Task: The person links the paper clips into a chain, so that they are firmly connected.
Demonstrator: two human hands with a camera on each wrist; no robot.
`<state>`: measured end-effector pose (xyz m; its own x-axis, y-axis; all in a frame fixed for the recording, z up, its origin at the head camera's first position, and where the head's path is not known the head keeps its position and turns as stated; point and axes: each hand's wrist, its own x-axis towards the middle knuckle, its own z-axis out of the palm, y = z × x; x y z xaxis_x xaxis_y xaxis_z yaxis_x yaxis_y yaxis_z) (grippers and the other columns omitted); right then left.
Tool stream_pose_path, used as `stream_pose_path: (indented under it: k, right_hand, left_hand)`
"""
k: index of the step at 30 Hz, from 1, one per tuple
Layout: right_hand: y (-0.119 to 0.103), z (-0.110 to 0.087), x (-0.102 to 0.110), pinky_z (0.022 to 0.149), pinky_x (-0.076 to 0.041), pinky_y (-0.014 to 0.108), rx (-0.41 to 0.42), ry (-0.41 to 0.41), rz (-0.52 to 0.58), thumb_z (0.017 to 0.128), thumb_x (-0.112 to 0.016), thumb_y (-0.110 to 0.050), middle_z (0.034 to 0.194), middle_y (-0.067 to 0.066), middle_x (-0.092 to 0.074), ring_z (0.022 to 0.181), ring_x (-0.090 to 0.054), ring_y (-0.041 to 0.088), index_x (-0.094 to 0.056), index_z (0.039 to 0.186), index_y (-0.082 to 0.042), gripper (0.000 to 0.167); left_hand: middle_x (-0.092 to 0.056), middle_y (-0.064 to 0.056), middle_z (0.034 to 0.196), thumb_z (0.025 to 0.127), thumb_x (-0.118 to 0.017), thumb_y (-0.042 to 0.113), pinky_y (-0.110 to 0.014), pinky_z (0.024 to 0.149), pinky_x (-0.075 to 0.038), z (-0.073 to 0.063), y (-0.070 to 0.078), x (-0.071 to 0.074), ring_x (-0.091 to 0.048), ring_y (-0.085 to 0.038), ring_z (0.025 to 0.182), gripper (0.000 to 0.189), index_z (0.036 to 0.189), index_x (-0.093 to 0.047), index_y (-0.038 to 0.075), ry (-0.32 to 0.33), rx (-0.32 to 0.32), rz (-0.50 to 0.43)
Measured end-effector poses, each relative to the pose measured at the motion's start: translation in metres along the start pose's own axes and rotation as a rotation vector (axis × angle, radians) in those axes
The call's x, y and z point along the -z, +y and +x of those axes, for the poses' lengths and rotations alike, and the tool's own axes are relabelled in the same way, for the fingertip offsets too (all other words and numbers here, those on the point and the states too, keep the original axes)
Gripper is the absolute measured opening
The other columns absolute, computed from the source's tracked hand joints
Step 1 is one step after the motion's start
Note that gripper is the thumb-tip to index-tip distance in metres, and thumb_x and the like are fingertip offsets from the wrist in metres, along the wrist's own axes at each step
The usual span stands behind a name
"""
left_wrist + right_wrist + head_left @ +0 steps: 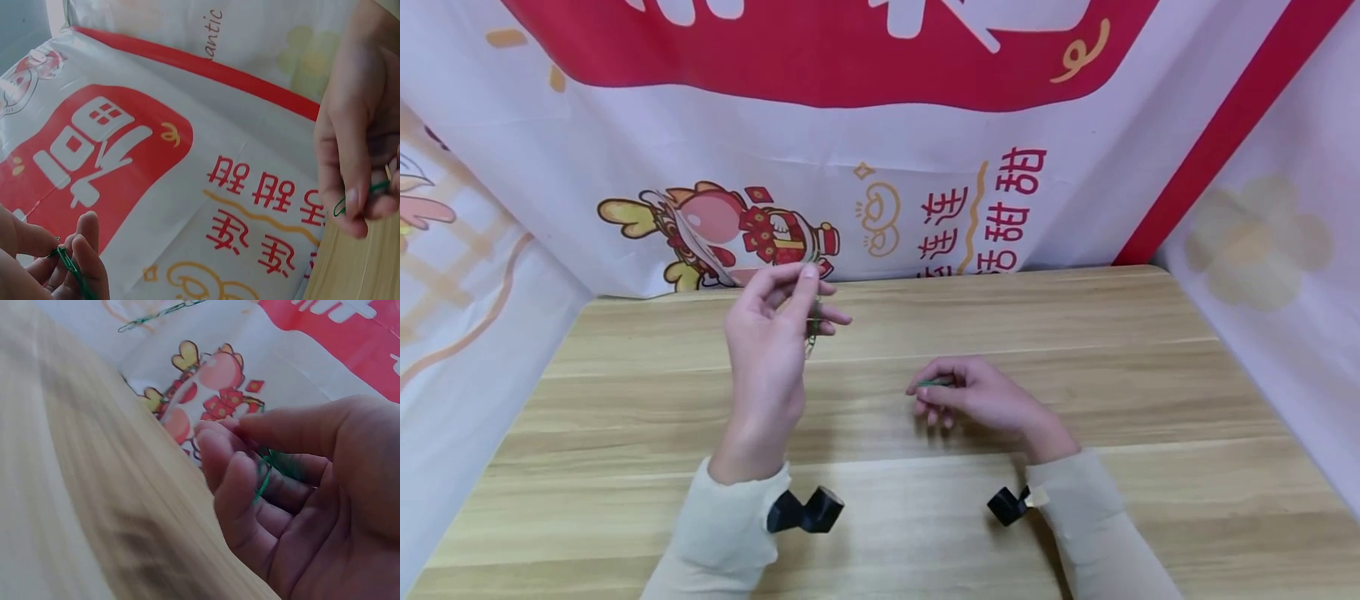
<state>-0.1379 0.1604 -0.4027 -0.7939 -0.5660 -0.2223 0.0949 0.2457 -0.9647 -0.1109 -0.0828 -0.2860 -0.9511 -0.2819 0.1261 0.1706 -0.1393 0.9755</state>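
Note:
My left hand [767,333] is raised over the far left part of the table, pinching a chain of green paper clips [812,329] that hangs below the thumb and fingers. In the left wrist view the linked green clips [72,267] run down along the fingers. Lower and to the right, close over the table, my right hand [981,396] pinches a green paper clip [935,383] between thumb and finger. More green wire [265,478] shows inside its curled fingers in the right wrist view, partly hidden and blurred. A stretch of the chain [159,315] crosses the top of that view.
Both hands are over a wood-grain table [887,517]. A printed white and red cloth [820,142] hangs right behind its far edge, and more cloth [1262,250] closes off the sides. Black camera mounts [822,510] sit at both wrists.

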Motion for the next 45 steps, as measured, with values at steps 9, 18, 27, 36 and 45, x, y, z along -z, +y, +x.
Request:
stream_pose_path:
  k: [9,18,27,36,45]
  right_hand:
    - [-0.003,0.013,-0.029,0.055,-0.041,0.025,-0.018,0.019,-0.017,0.106,-0.069,-0.029,0.074,-0.001,-0.054,0.061,-0.046,0.015,-0.069,0.127,-0.009,0.029]
    - [0.0,0.026,-0.055,0.052,-0.034,0.021,0.047,0.085,0.029,0.095,-0.084,-0.021,0.073,-0.005,-0.045,0.057,-0.037,0.011,-0.062,0.144,-0.009,0.055]
    - [-0.001,0.025,-0.062,0.048,-0.034,0.02,0.065,0.055,-0.018,0.101,-0.077,-0.03,0.067,-0.006,-0.044,0.053,-0.037,0.01,-0.075,0.124,-0.017,0.027]
    - [-0.015,0.008,-0.038,0.059,-0.036,0.027,0.063,0.113,-0.155,0.113,-0.054,-0.041,0.068,-0.002,-0.043,0.061,-0.038,0.018,-0.082,0.103,-0.025,0.034]
    - [-0.028,-0.008,-0.026,0.057,-0.033,0.028,0.143,-0.041,-0.154,0.117,-0.046,-0.033,0.063,-0.002,-0.038,0.056,-0.033,0.014,-0.08,0.108,-0.016,0.039]
  left_hand:
    - [-0.075,-0.003,0.094,0.108,-0.067,0.022,-0.028,0.066,-0.062,-0.007,0.01,-0.014,-0.076,-0.017,0.068,0.017,0.116,-0.071,0.008,-0.046,-0.018,-0.042]
    - [-0.073,-0.004,0.093,0.109,-0.065,0.016,-0.026,0.065,-0.061,-0.015,0.013,-0.025,-0.074,-0.016,0.065,0.019,0.119,-0.068,0.0,-0.072,-0.003,-0.109]
    - [-0.073,-0.004,0.095,0.109,-0.065,0.016,-0.027,0.066,-0.062,-0.017,0.013,-0.022,-0.074,-0.017,0.066,0.016,0.119,-0.069,0.004,-0.074,0.01,-0.105]
    - [-0.072,0.0,0.092,0.109,-0.064,0.021,-0.024,0.066,-0.059,-0.003,0.006,0.005,-0.073,-0.015,0.065,0.025,0.121,-0.067,0.0,0.051,0.04,-0.166]
    - [-0.068,-0.007,0.102,0.108,-0.065,0.021,-0.026,0.071,-0.061,0.005,0.002,0.022,-0.071,-0.018,0.07,0.017,0.115,-0.068,0.006,0.14,0.099,-0.275]
